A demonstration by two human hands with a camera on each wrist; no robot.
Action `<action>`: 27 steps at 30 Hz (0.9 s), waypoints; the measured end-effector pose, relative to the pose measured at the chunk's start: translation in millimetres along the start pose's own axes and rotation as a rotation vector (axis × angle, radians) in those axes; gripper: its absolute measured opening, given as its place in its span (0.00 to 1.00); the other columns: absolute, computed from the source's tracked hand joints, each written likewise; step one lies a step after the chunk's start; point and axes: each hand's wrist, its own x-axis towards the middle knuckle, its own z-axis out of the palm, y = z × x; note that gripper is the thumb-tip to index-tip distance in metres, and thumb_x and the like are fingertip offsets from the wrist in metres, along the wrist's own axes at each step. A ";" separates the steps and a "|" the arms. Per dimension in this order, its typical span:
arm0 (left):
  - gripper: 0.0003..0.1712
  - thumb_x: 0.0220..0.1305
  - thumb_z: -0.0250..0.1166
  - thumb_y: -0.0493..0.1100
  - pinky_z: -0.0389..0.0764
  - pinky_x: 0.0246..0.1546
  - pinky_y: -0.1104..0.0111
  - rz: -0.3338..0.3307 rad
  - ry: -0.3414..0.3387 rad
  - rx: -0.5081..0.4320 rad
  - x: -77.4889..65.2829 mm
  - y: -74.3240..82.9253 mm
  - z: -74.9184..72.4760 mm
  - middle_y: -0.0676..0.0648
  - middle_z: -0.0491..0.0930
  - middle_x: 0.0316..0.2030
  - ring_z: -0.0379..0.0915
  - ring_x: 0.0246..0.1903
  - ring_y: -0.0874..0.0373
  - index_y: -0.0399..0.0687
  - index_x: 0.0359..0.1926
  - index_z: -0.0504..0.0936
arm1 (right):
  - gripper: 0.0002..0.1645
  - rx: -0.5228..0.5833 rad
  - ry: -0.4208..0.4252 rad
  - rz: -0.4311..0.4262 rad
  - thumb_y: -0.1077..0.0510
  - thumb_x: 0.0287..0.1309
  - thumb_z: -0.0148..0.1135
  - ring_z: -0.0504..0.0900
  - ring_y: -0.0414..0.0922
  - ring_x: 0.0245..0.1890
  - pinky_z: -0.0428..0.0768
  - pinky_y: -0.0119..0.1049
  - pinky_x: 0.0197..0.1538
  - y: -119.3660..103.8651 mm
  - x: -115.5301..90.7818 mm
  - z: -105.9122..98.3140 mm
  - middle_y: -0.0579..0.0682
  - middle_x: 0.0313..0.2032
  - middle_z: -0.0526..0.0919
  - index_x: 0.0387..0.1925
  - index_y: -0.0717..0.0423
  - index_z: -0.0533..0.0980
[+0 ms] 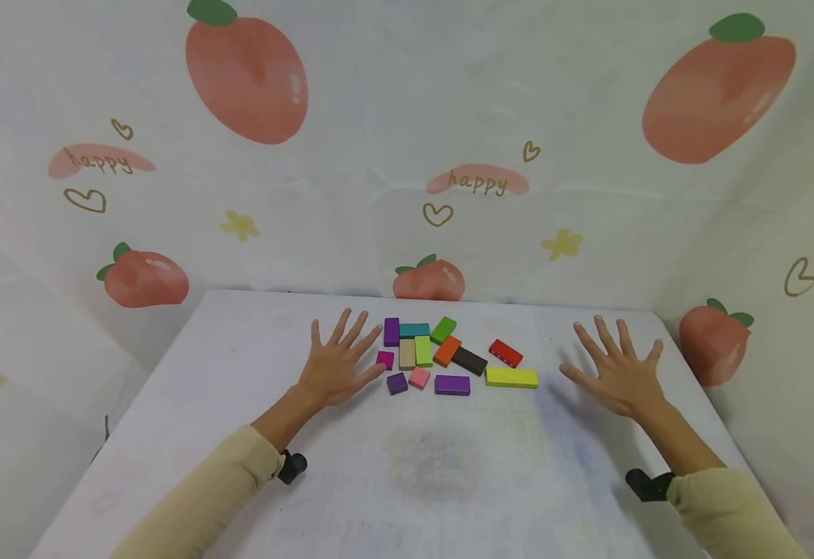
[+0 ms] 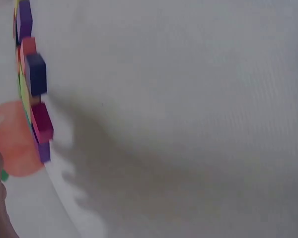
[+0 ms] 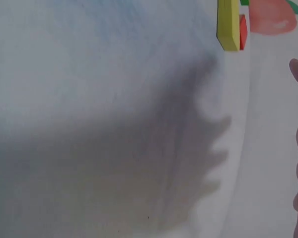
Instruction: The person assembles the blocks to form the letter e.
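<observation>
In the head view my left hand [image 1: 333,369] is spread with straight fingers just left of a group of coloured blocks, its thumb beside a magenta block [image 1: 385,359] and a dark purple block [image 1: 397,383]. My right hand [image 1: 624,376], also spread and holding nothing, hovers to the right of a long yellow block [image 1: 512,378]. Between the hands lie a red block [image 1: 506,353], a black block [image 1: 470,361], an orange block [image 1: 447,351], a purple block [image 1: 452,385], a pink block [image 1: 419,378] and several others in green, teal and tan. Both hands cast shadows in the wrist views.
A white table [image 1: 421,497] spreads under the hands and blocks. Behind it hangs a white cloth [image 1: 365,155] printed with peaches, hearts and flowers. Each wrist wears a black strap mount, the left mount [image 1: 293,467] and the right mount [image 1: 648,486].
</observation>
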 end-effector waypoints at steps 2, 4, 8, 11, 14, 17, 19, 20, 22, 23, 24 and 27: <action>0.44 0.65 0.50 0.72 0.40 0.65 0.28 0.021 -0.012 -0.005 1.4 8.9 0.8 0.46 0.48 0.78 0.35 0.77 0.42 0.63 0.77 0.57 | 0.52 0.000 0.014 -0.024 0.24 0.63 0.43 0.37 0.68 0.75 0.26 0.82 0.57 -4.6 -0.9 2.0 0.61 0.78 0.42 0.80 0.41 0.42; 0.44 0.65 0.50 0.72 0.41 0.65 0.28 0.042 -0.017 -0.012 2.5 16.1 1.8 0.46 0.48 0.78 0.34 0.77 0.42 0.63 0.77 0.58 | 0.52 -0.004 0.031 -0.048 0.25 0.63 0.45 0.37 0.67 0.75 0.27 0.82 0.58 -9.2 -1.8 3.2 0.61 0.78 0.43 0.80 0.40 0.43; 0.43 0.66 0.48 0.72 0.41 0.65 0.29 0.075 -0.043 -0.028 5.1 27.1 4.3 0.47 0.47 0.78 0.33 0.77 0.43 0.64 0.77 0.57 | 0.51 -0.013 0.054 -0.085 0.26 0.63 0.46 0.37 0.65 0.76 0.30 0.82 0.59 -17.4 -2.8 4.6 0.60 0.77 0.46 0.79 0.40 0.45; 0.42 0.66 0.47 0.73 0.41 0.66 0.29 0.098 -0.059 -0.040 6.2 34.2 6.1 0.48 0.47 0.78 0.33 0.77 0.44 0.65 0.77 0.56 | 0.51 -0.014 0.052 -0.105 0.26 0.62 0.47 0.40 0.65 0.76 0.31 0.81 0.60 -22.3 -2.9 5.0 0.60 0.77 0.47 0.79 0.40 0.47; 0.42 0.66 0.47 0.72 0.42 0.66 0.29 0.124 -0.068 -0.068 6.2 40.9 6.7 0.48 0.49 0.78 0.34 0.77 0.44 0.65 0.77 0.57 | 0.50 -0.020 0.039 -0.125 0.27 0.62 0.48 0.42 0.65 0.76 0.32 0.80 0.61 -26.5 -2.6 6.6 0.59 0.77 0.47 0.79 0.40 0.48; 0.42 0.67 0.47 0.72 0.43 0.66 0.30 0.151 -0.080 -0.086 6.4 46.8 7.7 0.48 0.50 0.78 0.34 0.77 0.44 0.64 0.77 0.58 | 0.50 -0.023 0.036 -0.150 0.27 0.62 0.49 0.46 0.65 0.75 0.34 0.79 0.62 -31.3 -3.0 9.5 0.60 0.77 0.48 0.78 0.40 0.50; 0.42 0.67 0.47 0.72 0.42 0.66 0.30 0.170 -0.087 -0.102 6.1 50.7 8.1 0.49 0.50 0.78 0.34 0.77 0.45 0.64 0.77 0.58 | 0.50 -0.011 0.034 -0.170 0.27 0.62 0.50 0.48 0.65 0.74 0.35 0.79 0.63 -33.9 -3.4 12.4 0.59 0.77 0.50 0.78 0.41 0.52; 0.41 0.67 0.46 0.72 0.43 0.66 0.30 0.181 -0.090 -0.106 5.9 52.8 8.4 0.49 0.50 0.78 0.35 0.77 0.45 0.64 0.77 0.58 | 0.50 -0.007 0.032 -0.179 0.27 0.61 0.50 0.49 0.65 0.74 0.36 0.78 0.64 -35.1 -3.7 14.0 0.59 0.77 0.50 0.78 0.41 0.52; 0.41 0.68 0.47 0.71 0.43 0.66 0.30 0.200 -0.102 -0.123 5.2 57.0 8.8 0.49 0.50 0.78 0.36 0.77 0.45 0.64 0.77 0.58 | 0.49 0.015 0.026 -0.201 0.27 0.61 0.51 0.51 0.65 0.74 0.37 0.77 0.64 -37.5 -4.7 16.5 0.59 0.77 0.51 0.78 0.41 0.53; 0.41 0.68 0.47 0.71 0.43 0.66 0.30 0.211 -0.105 -0.137 4.7 59.2 8.9 0.49 0.50 0.78 0.37 0.77 0.45 0.63 0.77 0.59 | 0.49 0.022 0.018 -0.211 0.28 0.61 0.51 0.51 0.65 0.74 0.38 0.77 0.65 -38.4 -5.3 17.9 0.59 0.77 0.51 0.78 0.41 0.54; 0.41 0.68 0.48 0.71 0.43 0.66 0.30 0.223 -0.111 -0.152 4.4 61.4 8.8 0.49 0.50 0.78 0.37 0.77 0.45 0.63 0.76 0.60 | 0.49 0.036 0.013 -0.225 0.28 0.62 0.52 0.52 0.65 0.74 0.39 0.77 0.65 -39.2 -5.8 19.0 0.59 0.77 0.51 0.77 0.42 0.55; 0.40 0.68 0.48 0.70 0.43 0.66 0.30 0.258 -0.137 -0.185 3.9 67.8 8.2 0.49 0.50 0.78 0.38 0.77 0.44 0.62 0.76 0.60 | 0.47 0.074 -0.008 -0.264 0.30 0.62 0.54 0.54 0.64 0.73 0.43 0.75 0.66 -42.1 -7.9 21.4 0.59 0.76 0.53 0.76 0.44 0.57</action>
